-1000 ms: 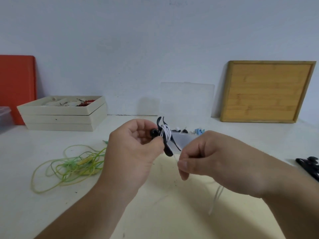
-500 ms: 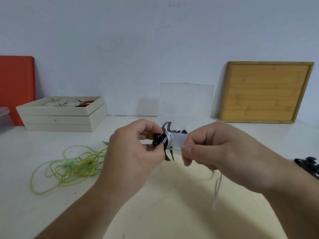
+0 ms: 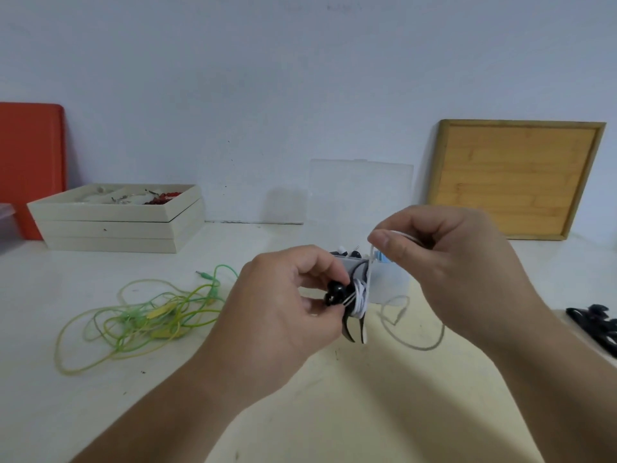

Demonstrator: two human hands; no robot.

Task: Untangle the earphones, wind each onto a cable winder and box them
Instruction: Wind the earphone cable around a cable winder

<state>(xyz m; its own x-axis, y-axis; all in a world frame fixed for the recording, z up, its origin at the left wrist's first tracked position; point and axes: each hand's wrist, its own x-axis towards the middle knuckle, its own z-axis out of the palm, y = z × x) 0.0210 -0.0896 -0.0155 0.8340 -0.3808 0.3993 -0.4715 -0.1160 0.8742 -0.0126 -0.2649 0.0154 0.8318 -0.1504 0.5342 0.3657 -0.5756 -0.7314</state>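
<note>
**Winding white earphones onto a black winder**

The left hand [image 3: 287, 309] is pinching the black plastic cable winder [image 3: 350, 325] and the rounded black earbuds [image 3: 335, 292] together between thumb and curled fingers. This is probably so the bound end is not slipping while turns are going on. The right hand [image 3: 444, 262], raised at one o'clock from the winder, is pinching the thin white earphone cable [image 3: 360, 297] between thumb and forefinger. It is drawing the cable taut upward, apparently for a tight next turn. The slack tail is lying looped on the pale table [image 3: 367, 412] at four o'clock. The clear plastic box [image 3: 390, 282] is standing open just behind the winder at twelve o'clock, handy for boxing. The tangled green earphones [image 3: 143, 315] are lying at nine o'clock, well apart, seemingly not yet wound. More black winders [image 3: 594, 324] are sitting at three o'clock by the table edge.
</note>
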